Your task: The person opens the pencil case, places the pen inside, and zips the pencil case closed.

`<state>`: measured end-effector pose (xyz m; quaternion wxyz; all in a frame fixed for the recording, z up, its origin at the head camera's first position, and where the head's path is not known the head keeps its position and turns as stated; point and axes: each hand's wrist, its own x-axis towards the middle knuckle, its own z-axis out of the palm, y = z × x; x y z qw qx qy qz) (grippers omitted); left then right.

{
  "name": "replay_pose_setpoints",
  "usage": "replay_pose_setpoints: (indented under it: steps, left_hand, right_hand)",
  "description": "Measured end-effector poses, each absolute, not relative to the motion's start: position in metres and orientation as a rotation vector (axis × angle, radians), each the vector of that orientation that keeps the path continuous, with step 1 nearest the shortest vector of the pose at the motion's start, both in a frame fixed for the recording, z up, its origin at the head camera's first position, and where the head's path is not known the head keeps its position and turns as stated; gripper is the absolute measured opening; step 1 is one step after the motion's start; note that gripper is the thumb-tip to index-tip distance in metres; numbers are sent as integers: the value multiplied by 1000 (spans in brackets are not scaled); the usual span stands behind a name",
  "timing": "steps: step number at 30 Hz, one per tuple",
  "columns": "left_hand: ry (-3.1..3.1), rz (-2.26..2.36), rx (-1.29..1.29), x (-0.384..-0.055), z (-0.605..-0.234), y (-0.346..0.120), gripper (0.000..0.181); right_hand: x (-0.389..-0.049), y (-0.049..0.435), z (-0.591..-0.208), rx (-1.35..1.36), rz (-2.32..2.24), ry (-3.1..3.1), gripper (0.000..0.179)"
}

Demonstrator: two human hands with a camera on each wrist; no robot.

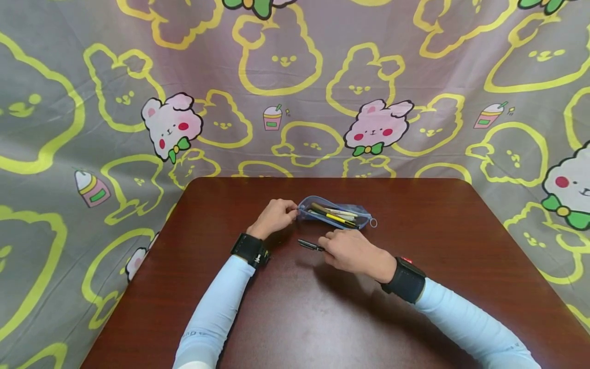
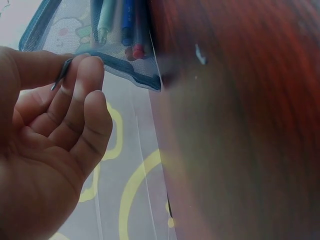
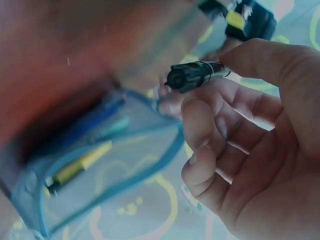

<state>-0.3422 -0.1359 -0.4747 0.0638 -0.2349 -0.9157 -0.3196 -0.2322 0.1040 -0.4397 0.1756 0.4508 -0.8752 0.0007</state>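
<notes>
A blue mesh pencil case point(image 1: 358, 208) lies unzipped towards the back of the table. Inside it are several pens, among them a yellow one point(image 1: 340, 219), with a blue pen point(image 2: 128, 22) and a red-tipped pen point(image 2: 138, 50) visible through the mesh. My left hand point(image 1: 275, 218) pinches the case's left end between thumb and index finger. In front of the case my right hand point(image 1: 350, 251) holds a black pen point(image 1: 310, 245) by thumb and fingers, its far end pointing left. The right wrist view shows the pen's dark ribbed end point(image 3: 185, 77).
The dark red-brown wooden table point(image 1: 276, 318) carries the case. A ring pull point(image 1: 374, 223) sticks out at the case's right end. Behind and beside the table hangs a patterned curtain point(image 1: 295, 143). Both wrists wear black straps point(image 1: 405, 281).
</notes>
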Motion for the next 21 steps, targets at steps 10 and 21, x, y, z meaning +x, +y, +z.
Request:
replay_pose_setpoints:
  steps: [10,21]
  left_hand:
    - [-2775,-976,-707,-344,-473,-135,16]
    - [-2793,-984,-702,-341,-472,-136,17]
  right_hand:
    - [-257,116,-408,1143,-5,-2486,15]
    - [-288,120,-411,1083,-40,-2457,7]
